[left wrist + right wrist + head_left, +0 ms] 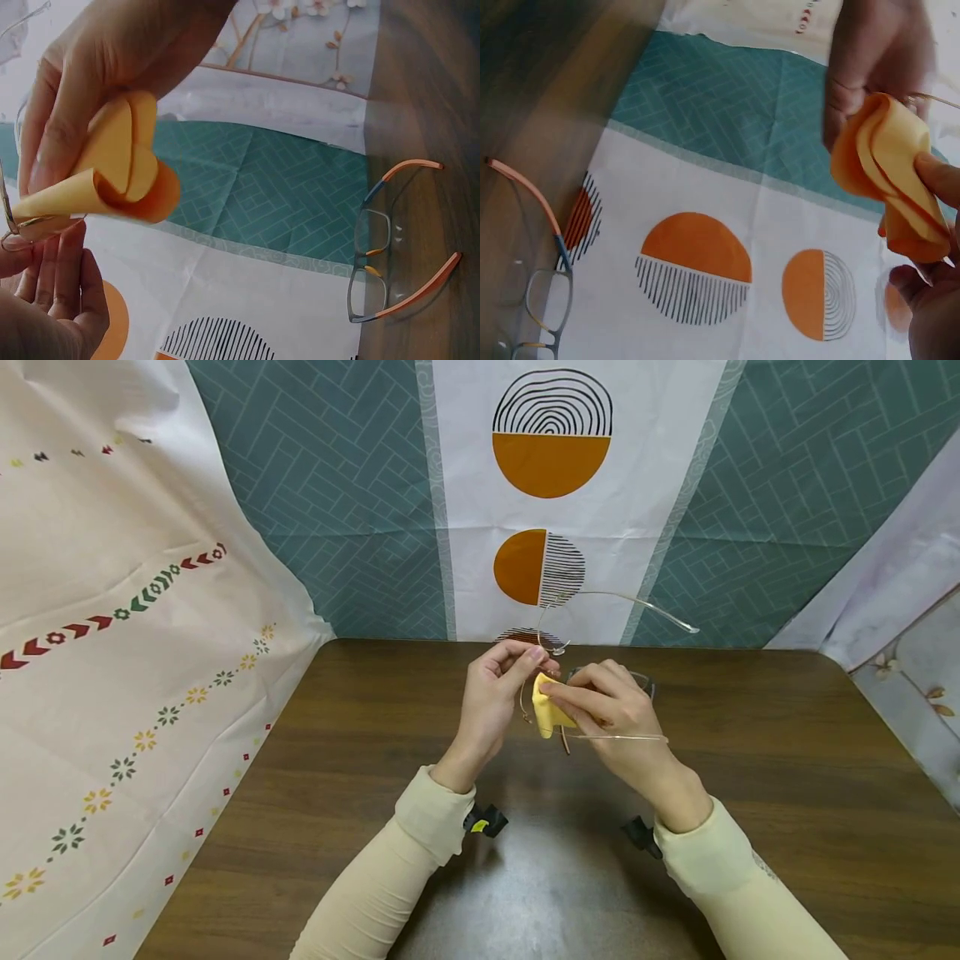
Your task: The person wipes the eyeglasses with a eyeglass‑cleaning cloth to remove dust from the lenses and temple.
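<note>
Thin, gold-coloured wire-rimmed eyeglasses (681, 623) are held up above the table, one arm reaching out to the right. My left hand (483, 702) pinches their frame near the middle between thumb and fingers. Around one lens, my right hand (618, 714) pinches a folded yellow cloth (546, 714), which hides most of that lens. The cloth's loose folds (112, 161) curl outward in the left wrist view. In the right wrist view the cloth (889, 157) lies between both hands and covers much of the frame.
A second pair of eyeglasses (435, 283), grey-framed with orange arms, lies on the brown wooden table (360, 727) with its arms unfolded. In the head view my right hand partly hides it. Patterned cloth sheets (337, 485) hang behind and beside the table.
</note>
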### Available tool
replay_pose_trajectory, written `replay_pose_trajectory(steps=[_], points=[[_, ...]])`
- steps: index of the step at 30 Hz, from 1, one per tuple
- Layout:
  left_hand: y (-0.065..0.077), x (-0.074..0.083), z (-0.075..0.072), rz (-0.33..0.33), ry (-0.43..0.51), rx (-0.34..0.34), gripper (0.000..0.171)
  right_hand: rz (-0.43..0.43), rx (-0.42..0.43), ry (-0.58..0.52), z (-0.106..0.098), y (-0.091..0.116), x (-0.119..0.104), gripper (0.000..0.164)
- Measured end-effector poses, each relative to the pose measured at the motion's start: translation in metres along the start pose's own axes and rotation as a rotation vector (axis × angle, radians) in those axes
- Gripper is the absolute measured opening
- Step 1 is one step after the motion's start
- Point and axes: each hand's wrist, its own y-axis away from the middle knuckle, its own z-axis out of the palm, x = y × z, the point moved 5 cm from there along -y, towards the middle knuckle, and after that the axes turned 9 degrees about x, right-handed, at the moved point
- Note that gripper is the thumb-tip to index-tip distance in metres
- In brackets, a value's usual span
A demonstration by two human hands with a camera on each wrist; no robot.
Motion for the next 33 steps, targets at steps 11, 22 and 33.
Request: replay_pose_trajectory(steps=[11,22,33], points=[[-0.001,0.001,-0.004,0.028,0.005,0.035,0.012,0.035,-0.009,0.009,0.003,0.003,0.006,0.033],[-0.001,0.002,-0.007,0.020,0.049,0.064,0.009,0.162,-0.096,-0.066,0.010,0.009,0.007,0.034],[-0.003,0.003,-0.009,0.021,0.041,0.065,0.009,0.164,-0.171,-0.077,0.007,0.007,0.005,0.034]])
